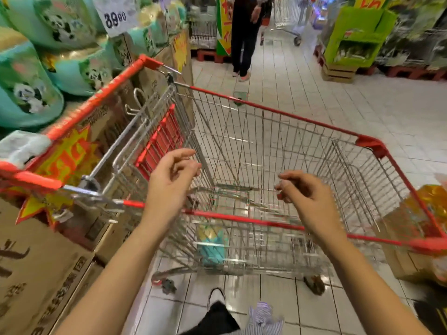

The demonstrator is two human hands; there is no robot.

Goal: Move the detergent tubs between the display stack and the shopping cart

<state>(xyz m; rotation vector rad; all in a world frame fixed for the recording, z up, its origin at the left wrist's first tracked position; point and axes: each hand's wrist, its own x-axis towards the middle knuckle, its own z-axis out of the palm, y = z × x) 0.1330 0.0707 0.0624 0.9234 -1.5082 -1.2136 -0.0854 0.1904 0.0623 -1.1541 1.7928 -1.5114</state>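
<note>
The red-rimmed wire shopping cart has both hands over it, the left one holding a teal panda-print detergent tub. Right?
Not quite. The head view shows the left hand and right hand over the red-rimmed wire shopping cart, but the left holds nothing, fingers loosely curled. The teal panda-print detergent tubs sit on the display beside the cart.

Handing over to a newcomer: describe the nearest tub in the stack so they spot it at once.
Left of the red-rimmed cart, the stack stands on boxes. The tub is the lowest teal, panda-printed one, at the left edge; its neighbours lie higher and farther back, towards the 38.00 sign.
</note>
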